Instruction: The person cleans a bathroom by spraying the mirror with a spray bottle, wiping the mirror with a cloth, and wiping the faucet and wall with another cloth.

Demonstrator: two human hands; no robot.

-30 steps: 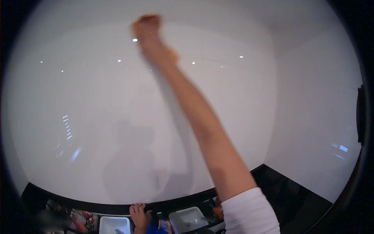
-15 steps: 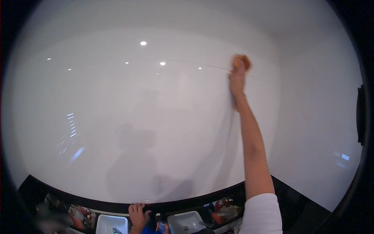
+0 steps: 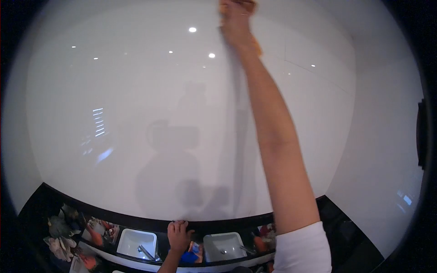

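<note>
High on the glossy white wall [image 3: 136, 91], my right hand [image 3: 236, 25] is closed around an orange cloth [image 3: 257, 46]. The cloth is bunched in my fingers near the top edge of the view, and a loose end hangs beside my wrist. Much of it is hidden behind the hand. Down below, my left hand [image 3: 179, 236] leans on the black ledge [image 3: 150, 220], fingers extended over its edge and holding nothing. Just right of that hand lies a blue and orange packet [image 3: 193, 252].
White basins with taps flank my left hand: a left basin [image 3: 129, 240] and a right basin [image 3: 234, 241]. Pale flowers [image 3: 61, 245] and a red-patterned item [image 3: 95, 232] stand at far left. The side wall [image 3: 382, 136] meets the white wall at right.
My right hand has moved up and to the left across the wall with the orange cloth. The camera view has shifted; my left hand stays on the ledge.
</note>
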